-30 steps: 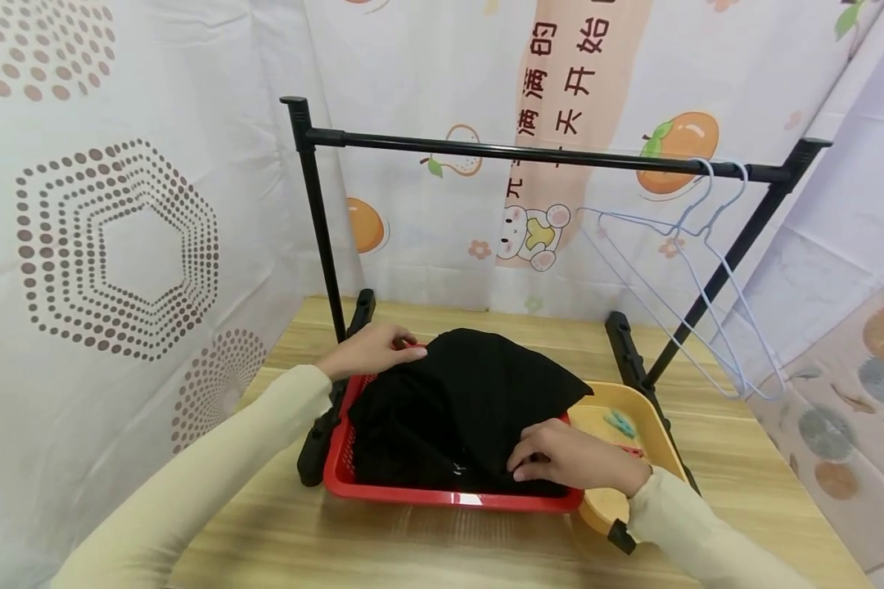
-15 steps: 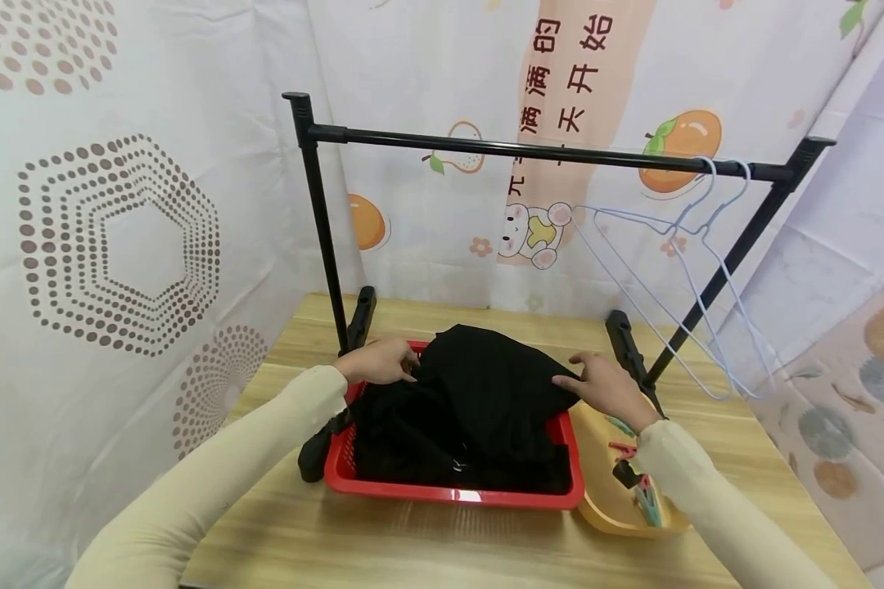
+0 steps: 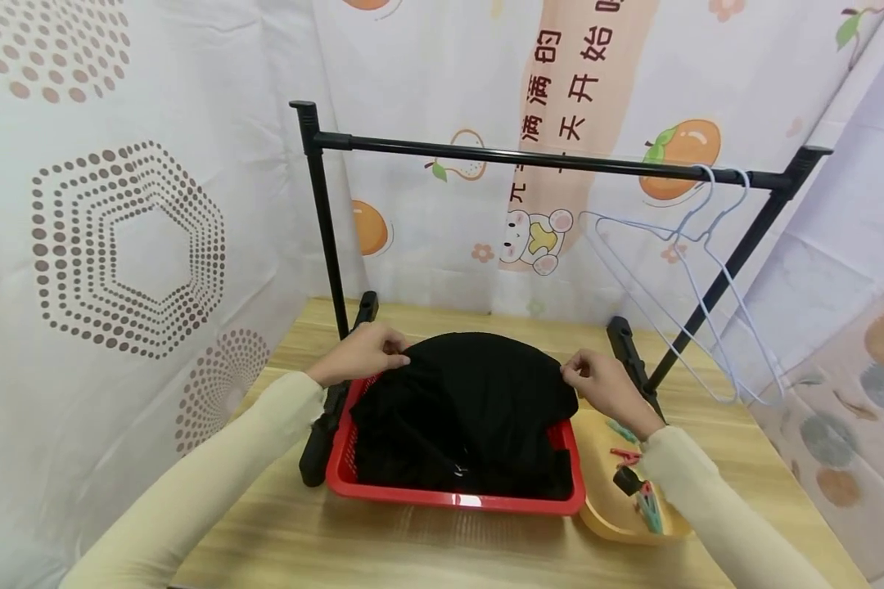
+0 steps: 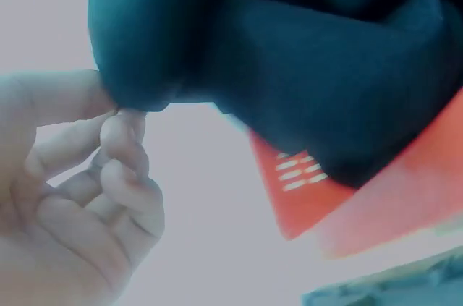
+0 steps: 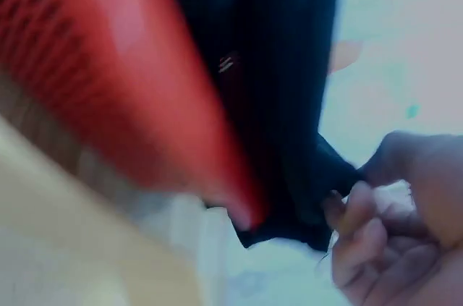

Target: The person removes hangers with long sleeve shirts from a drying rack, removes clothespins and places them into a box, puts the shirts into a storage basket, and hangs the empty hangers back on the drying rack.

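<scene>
A black garment (image 3: 486, 393) lies bunched in a red plastic basket (image 3: 449, 499), its far part lifted and spread between both hands. A small pale mark shows on its lower front. My left hand (image 3: 361, 353) pinches the upper left edge of the cloth; in the left wrist view, thumb and index finger of the hand (image 4: 87, 190) meet at a corner of the garment (image 4: 304, 67). At the upper right, my right hand (image 3: 602, 380) pinches the other end. The right wrist view shows the fingertips of that hand (image 5: 391, 226) on the hanging fabric (image 5: 289, 89).
A black rack with a horizontal bar (image 3: 486, 154) stands behind and around the basket. Light blue hangers (image 3: 688, 225) hang at its right end. Right of the basket, a yellow tray (image 3: 597, 511) holds several clothespins (image 3: 648, 507). Patterned curtains (image 3: 427, 74) enclose the wooden table (image 3: 383, 548).
My right hand has gone from the garment's lower front up to its far right edge and pinches it there. The cloth's top edge now stretches wider between the hands.
</scene>
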Motion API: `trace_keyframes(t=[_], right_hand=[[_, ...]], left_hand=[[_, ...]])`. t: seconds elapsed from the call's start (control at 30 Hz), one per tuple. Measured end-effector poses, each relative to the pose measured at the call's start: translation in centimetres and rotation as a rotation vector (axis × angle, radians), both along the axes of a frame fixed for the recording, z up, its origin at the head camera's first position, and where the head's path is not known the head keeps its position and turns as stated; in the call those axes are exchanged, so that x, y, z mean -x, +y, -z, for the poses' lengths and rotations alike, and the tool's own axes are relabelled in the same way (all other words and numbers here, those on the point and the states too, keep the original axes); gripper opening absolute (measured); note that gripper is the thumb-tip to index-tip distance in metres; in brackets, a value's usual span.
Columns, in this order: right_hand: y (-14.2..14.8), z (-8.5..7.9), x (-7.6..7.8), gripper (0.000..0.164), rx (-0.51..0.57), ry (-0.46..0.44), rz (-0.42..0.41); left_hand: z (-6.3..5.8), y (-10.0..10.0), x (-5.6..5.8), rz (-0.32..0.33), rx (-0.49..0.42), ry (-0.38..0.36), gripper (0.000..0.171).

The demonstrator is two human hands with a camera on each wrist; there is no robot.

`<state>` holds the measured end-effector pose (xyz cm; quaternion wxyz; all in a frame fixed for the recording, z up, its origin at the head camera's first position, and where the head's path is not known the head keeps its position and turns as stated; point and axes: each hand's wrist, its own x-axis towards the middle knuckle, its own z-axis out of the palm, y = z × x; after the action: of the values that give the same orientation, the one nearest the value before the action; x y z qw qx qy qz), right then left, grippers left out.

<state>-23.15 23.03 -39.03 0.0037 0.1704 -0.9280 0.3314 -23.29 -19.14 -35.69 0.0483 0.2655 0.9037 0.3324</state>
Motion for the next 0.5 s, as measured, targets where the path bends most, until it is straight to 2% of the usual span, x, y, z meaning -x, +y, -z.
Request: trace_keyframes(t=[0.07,0.13,0.27,0.37,0.43,0.5], right_hand=[[-0.3,-1.0,-1.2,0.020,0.083,-0.012,-0.001],[-0.6,-2.0,-2.4,0.020,0.164,0.001,-0.045],[-1.2,-2.8,-4.9,0.011,0.242,0.064,-0.240],[-1.8,-2.3,-6.7,0.024,0.183,0.107,-0.436],[-2.3,-1.7,-7.6,0.029,0.110,0.089,-0.553],[-2.8,-0.9,-8.1,0.028,0.031,0.032,-0.636]], left_hand=[[-0.7,-0.8,-1.0,0.032,-0.022,0.066,0.021],[-1.3,-1.8,-2.3,0.075,-0.037,0.111,0.012],[-1.4,-3.2,-5.3,0.190,-0.005,0.173,0.002],[-0.3,-3.6,-7.2,0.286,0.078,0.187,0.005],[0.6,-3.6,-8.1,0.345,0.132,0.168,0.012],[1.4,-3.6,-8.8,0.379,0.192,0.138,0.019]])
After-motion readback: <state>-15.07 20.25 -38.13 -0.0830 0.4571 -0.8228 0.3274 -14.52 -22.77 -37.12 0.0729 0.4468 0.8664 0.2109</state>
